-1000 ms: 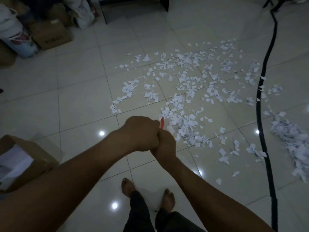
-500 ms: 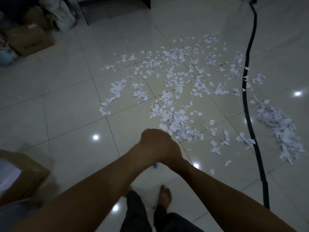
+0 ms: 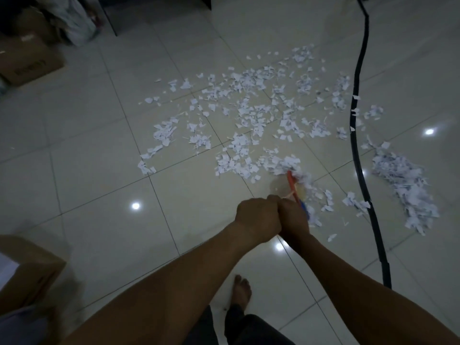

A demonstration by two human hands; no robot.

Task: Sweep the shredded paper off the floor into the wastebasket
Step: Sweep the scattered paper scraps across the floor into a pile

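White shredded paper (image 3: 251, 113) lies scattered over the pale tiled floor ahead, with a denser heap (image 3: 408, 185) to the right of a black cable. My left hand (image 3: 257, 219) and my right hand (image 3: 293, 217) are stacked together, both gripping the handle of a broom (image 3: 293, 188) with an orange and blue shaft. Its blurred bristle end touches the nearest scraps. A cardboard box (image 3: 29, 272) with white paper inside stands at the lower left edge.
A thick black cable (image 3: 358, 135) runs from the top right down across the floor. Cardboard boxes (image 3: 27, 63) and a white bag (image 3: 77, 23) sit at the back left beside a dark furniture leg (image 3: 107, 16). My bare foot (image 3: 242, 292) stands below my hands.
My joined hands have swung to the right and forward. The broom's orange shaft, hidden half a second ago, now shows beyond them, brushing the nearest scraps.
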